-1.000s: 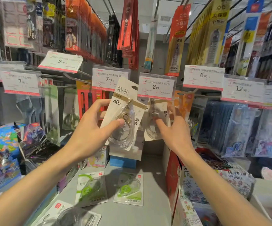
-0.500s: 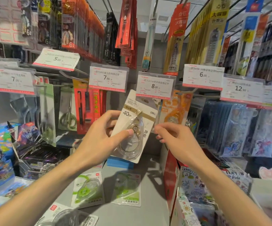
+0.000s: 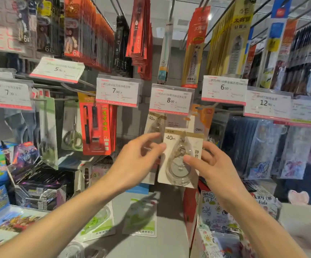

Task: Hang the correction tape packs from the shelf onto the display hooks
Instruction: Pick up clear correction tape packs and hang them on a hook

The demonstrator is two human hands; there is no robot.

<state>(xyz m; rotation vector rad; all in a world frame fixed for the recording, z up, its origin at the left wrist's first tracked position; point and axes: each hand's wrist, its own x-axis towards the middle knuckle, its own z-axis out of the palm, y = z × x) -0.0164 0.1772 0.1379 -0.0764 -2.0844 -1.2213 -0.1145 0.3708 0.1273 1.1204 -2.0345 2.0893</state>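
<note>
Right now I see both hands up at the hook row under the 8.00 price tag. Front correction tape pack, white card marked 40m with a clear teardrop dispenser, sits upright just below that tag; its top edge is hidden behind the tag, so I cannot tell if it is on the hook. Right hand holds this pack: thumb across the blister front, the other fingers curled behind its right edge. Left hand is at the pack's left edge, fingers relaxed and slightly spread, index tip touching or just beside the card; I cannot see a grip there. A second 40m pack hangs behind and to the left, partly covered by the front one. An orange pack hangs just behind on the right. On the grey shelf below, two green correction tape packs lie flat side by side, and another clear pack lies at the bottom edge, blurred. Scissors packs and a red pen pack hang to the left.
</note>
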